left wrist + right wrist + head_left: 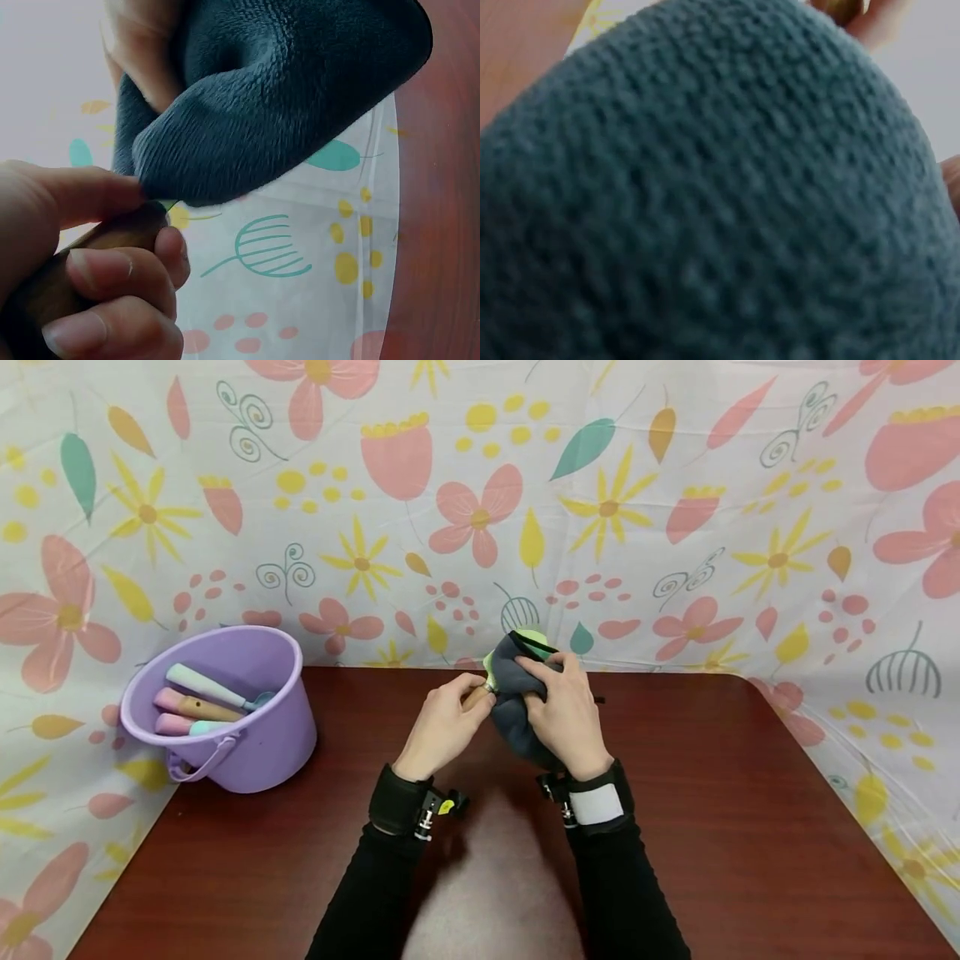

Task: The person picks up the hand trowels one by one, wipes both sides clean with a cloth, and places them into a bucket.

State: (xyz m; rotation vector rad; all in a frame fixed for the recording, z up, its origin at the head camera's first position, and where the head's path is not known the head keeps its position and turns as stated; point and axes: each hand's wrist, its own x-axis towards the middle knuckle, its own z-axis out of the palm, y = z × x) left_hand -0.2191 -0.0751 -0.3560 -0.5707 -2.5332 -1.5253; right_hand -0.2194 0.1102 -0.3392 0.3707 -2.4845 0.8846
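My left hand (442, 722) grips the wooden handle (124, 229) of a utensil, its fingers curled round the wood in the left wrist view. A light green part (532, 636) of the utensil shows past a dark grey cloth (517, 735); its full shape is hidden. With my right hand (567, 714) I hold the cloth folded about the green part, fingers pressing from above. The cloth (720, 195) fills most of the right wrist view. Both hands are close together, above the far middle of the table.
A lilac bucket (273, 747) stands at the left of the brown table (697, 810). Several utensils lean in it, with a pale handle (202, 683) and pink-tipped handles (197, 707) on top. Behind the table hangs a flower-patterned sheet (420, 568).
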